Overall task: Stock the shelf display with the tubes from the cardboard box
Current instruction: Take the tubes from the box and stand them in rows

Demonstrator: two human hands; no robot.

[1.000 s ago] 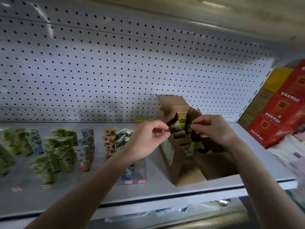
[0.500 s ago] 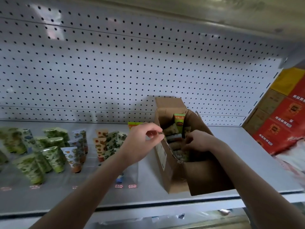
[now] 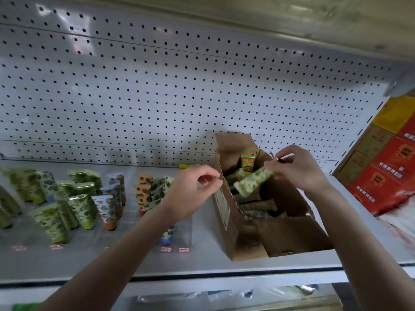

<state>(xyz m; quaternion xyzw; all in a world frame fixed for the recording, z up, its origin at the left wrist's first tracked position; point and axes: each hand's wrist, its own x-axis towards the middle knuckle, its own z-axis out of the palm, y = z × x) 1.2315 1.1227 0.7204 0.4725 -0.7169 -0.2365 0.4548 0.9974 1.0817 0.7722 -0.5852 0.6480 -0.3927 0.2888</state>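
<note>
Tube (image 3: 253, 181) lifted clear of the cardboard box (image 3: 242, 239).
Our right hand (image 3: 296, 169) pinches its crimped end; our left hand (image 3: 193, 194), curled on nothing visible, waits; next we stand it among the shelved tubes (image 3: 80, 205).

Green leaf-patterned tube (image 3: 253, 181), brown cardboard box (image 3: 289, 239), white dotted pegboard (image 3: 179, 86), red cartons (image 3: 390, 176).

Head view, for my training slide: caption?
Right hand lifts a green patterned tube from the cardboard box; left hand waits beside it.

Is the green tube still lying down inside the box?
No, the right hand holds the green tube up above the cardboard box, tilted in the air.
</note>
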